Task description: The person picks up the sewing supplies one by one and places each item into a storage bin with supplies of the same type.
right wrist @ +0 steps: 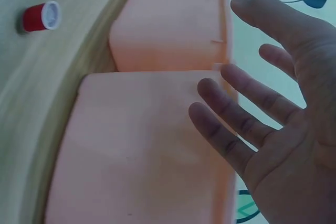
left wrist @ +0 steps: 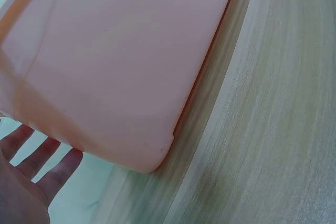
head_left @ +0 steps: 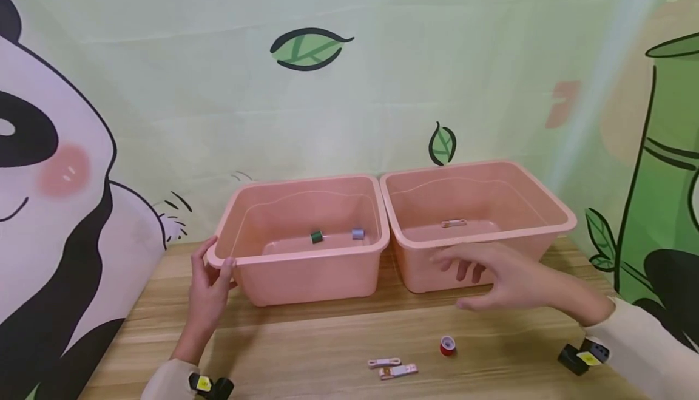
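Observation:
My left hand (head_left: 210, 288) holds the front left corner of the left pink bin (head_left: 311, 278), thumb at the front of the rim and fingers along the end wall. A green thread spool (head_left: 317, 237) and a light blue one (head_left: 357, 233) lie inside it. My right hand (head_left: 508, 275) hangs before the right pink bin (head_left: 431, 266), fingers spread and nothing in them. In that bin lies a slim pale pink piece (head_left: 454, 223). A red thread spool (head_left: 448, 345) stands on the table, below the right hand in the head view.
Two small slim pieces, one plain pale (head_left: 384, 363) and one patterned (head_left: 398, 371), lie side by side near the front of the wooden table (head_left: 306, 351). The bins stand close together at the back, against a cloth backdrop (head_left: 218, 84) printed with a panda and leaves.

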Tool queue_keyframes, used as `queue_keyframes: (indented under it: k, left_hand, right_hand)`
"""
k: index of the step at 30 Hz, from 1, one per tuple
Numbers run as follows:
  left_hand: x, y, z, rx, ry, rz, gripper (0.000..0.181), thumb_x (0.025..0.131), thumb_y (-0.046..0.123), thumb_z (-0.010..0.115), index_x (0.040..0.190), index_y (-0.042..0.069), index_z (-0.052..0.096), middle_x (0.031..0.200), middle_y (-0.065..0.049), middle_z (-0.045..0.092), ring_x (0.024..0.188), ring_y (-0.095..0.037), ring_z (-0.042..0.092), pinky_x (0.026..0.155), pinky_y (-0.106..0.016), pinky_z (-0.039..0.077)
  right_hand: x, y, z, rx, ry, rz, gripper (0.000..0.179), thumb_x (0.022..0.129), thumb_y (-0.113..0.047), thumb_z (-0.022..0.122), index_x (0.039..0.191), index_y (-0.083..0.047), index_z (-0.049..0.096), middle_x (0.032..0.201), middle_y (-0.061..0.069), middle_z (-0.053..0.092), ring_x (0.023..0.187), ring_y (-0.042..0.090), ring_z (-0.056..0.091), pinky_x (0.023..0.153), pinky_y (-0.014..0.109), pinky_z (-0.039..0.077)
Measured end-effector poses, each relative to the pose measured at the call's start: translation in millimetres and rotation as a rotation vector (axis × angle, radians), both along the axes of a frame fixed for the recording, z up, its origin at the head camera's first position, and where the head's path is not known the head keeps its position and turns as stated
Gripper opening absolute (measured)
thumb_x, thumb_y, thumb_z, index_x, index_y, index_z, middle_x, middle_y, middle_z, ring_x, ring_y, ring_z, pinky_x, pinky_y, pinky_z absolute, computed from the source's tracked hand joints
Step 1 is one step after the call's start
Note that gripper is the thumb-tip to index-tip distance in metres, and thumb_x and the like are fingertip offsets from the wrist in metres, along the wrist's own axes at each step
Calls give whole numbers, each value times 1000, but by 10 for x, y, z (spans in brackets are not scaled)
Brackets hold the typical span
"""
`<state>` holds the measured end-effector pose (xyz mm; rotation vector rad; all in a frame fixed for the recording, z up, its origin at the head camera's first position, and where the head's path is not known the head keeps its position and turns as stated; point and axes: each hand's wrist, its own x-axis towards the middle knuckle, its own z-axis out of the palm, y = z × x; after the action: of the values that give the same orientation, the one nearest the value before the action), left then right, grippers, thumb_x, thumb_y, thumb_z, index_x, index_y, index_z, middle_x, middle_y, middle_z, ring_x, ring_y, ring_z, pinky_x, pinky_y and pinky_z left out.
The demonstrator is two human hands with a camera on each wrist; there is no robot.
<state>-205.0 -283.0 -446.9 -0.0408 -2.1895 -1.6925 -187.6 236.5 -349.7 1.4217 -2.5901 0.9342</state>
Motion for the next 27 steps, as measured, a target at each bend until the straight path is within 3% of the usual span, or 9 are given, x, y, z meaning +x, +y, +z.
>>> queue_keyframes:
  k: [9, 15, 22, 27]
  left_hand:
    - [7, -16, -10, -4, 2, 10, 59, 108, 26, 53, 160, 27, 24, 158, -18, 40, 114, -2, 56, 78, -19, 58]
    - [2, -23, -3, 13, 2, -3, 60, 108, 26, 53, 160, 27, 23, 159, -16, 39, 116, -4, 56, 79, -18, 58]
    - [2, -25, -9, 5, -6, 0, 61, 108, 27, 54, 160, 28, 23, 159, -16, 39, 116, -4, 56, 78, -18, 58]
    - [-8, -20, -12, 1, -5, 2, 61, 108, 25, 54, 160, 28, 23, 159, -16, 39, 116, -5, 56, 78, -19, 58]
  right_hand:
    - [18, 7, -247, 65, -112, -2, 58, 88, -39, 82, 139, -21, 59, 119, -12, 66, 95, 6, 61, 76, 28, 57]
    - [28, 18, -389, 140, -230, -48, 62, 85, -49, 82, 139, -29, 58, 122, -15, 62, 96, 9, 59, 78, 28, 54]
    - [1, 37, -596, 155, -293, -38, 64, 86, -44, 83, 142, -29, 56, 126, -13, 61, 97, 14, 58, 78, 30, 53]
    - [-15, 45, -739, 138, -295, -7, 65, 87, -40, 83, 143, -24, 56, 122, -5, 63, 97, 18, 59, 78, 33, 54]
